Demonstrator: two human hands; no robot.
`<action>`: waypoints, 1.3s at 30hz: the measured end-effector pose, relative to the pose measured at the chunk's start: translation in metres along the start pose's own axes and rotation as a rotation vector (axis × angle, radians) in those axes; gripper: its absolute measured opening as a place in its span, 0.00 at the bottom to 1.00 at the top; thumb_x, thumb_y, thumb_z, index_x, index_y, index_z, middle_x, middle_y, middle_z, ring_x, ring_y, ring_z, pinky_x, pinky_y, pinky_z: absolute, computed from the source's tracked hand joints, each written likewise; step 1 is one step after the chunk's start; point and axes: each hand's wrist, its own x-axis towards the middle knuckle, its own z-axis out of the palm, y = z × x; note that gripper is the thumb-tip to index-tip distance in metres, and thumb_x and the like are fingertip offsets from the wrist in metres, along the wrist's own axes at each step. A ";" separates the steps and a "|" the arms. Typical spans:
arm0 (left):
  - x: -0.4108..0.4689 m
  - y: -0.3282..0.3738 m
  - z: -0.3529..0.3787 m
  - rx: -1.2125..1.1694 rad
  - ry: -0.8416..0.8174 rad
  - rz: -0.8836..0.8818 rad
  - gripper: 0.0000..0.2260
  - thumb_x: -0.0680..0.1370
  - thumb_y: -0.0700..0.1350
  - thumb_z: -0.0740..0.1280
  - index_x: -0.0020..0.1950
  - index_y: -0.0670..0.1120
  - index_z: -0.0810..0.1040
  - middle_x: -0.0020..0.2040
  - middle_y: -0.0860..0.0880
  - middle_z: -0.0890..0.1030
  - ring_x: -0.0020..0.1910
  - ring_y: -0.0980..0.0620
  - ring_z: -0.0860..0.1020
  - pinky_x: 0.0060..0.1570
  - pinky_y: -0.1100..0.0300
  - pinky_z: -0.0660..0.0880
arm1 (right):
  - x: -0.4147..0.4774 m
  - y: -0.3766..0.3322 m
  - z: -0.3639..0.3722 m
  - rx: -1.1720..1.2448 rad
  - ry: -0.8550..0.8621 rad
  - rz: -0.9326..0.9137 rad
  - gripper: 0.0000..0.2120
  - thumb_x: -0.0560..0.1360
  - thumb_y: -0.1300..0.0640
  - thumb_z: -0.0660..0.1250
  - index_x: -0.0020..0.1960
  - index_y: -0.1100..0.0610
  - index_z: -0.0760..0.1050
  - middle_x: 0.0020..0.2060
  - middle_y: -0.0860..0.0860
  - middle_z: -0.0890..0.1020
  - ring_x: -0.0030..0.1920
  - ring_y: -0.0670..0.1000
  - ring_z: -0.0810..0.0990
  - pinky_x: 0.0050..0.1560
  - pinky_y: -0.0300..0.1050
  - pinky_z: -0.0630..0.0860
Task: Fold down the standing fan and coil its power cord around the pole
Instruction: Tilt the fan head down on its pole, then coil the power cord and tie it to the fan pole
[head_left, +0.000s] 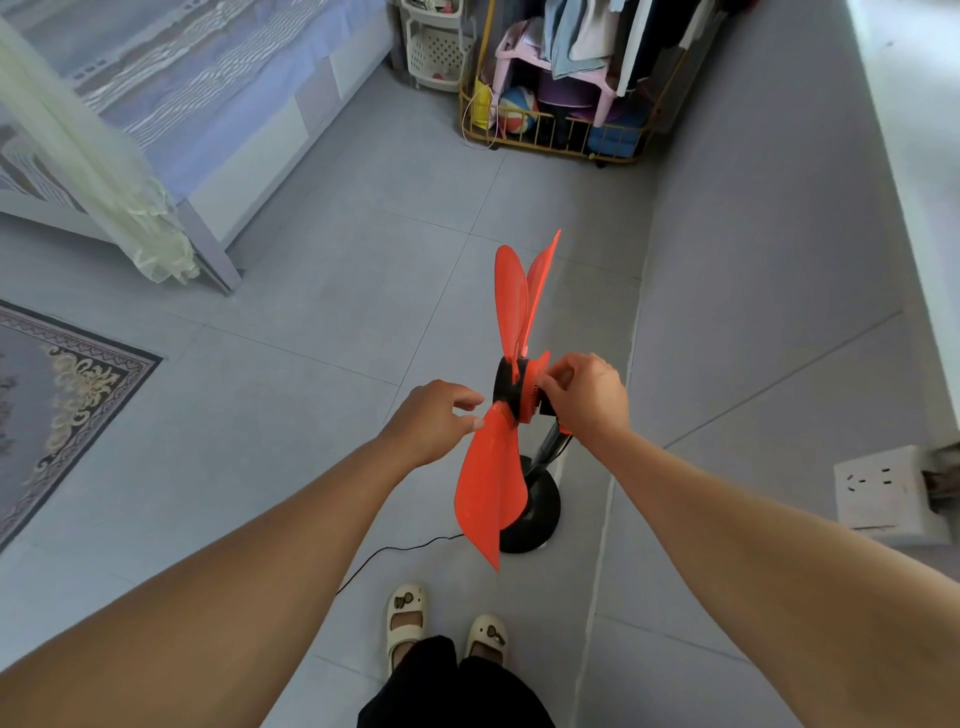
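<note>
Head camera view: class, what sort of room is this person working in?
Most likely a bedroom: a bed with patterned bedding stands at upper left, a clothes rack hung with garments at the back, and a rug lies on the tiled floor.

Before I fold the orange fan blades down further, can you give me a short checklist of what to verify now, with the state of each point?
1. Left hand touches the lower orange translucent blade near its root: ok.
2. Right hand holds the black motor head: ok.
3. Round black base flat on the grey tile floor: ok.
4. Thin black power cord unplugged: cannot tell, its end leaves the view.
5. Cord coiled around the black pole: not ok, it lies on the floor.
</note>
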 end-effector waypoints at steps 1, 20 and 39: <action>-0.003 -0.003 -0.003 -0.012 0.010 -0.001 0.18 0.79 0.47 0.67 0.69 0.48 0.75 0.68 0.48 0.77 0.65 0.50 0.76 0.62 0.58 0.70 | -0.003 -0.002 0.001 0.058 -0.009 0.025 0.07 0.76 0.53 0.66 0.47 0.55 0.80 0.39 0.50 0.81 0.38 0.50 0.80 0.34 0.38 0.73; -0.116 -0.164 -0.060 -0.182 0.093 -0.096 0.14 0.79 0.45 0.67 0.65 0.48 0.79 0.62 0.50 0.81 0.58 0.51 0.79 0.55 0.62 0.68 | -0.097 -0.150 0.070 0.093 -0.395 -0.295 0.09 0.76 0.50 0.68 0.42 0.53 0.81 0.31 0.45 0.82 0.30 0.43 0.76 0.32 0.39 0.72; -0.248 -0.458 -0.065 -0.402 0.196 -0.528 0.12 0.78 0.44 0.68 0.60 0.46 0.81 0.58 0.49 0.82 0.59 0.52 0.78 0.48 0.68 0.66 | -0.241 -0.263 0.347 -0.112 -0.923 -0.323 0.06 0.74 0.55 0.66 0.49 0.52 0.81 0.43 0.47 0.82 0.41 0.48 0.79 0.45 0.42 0.74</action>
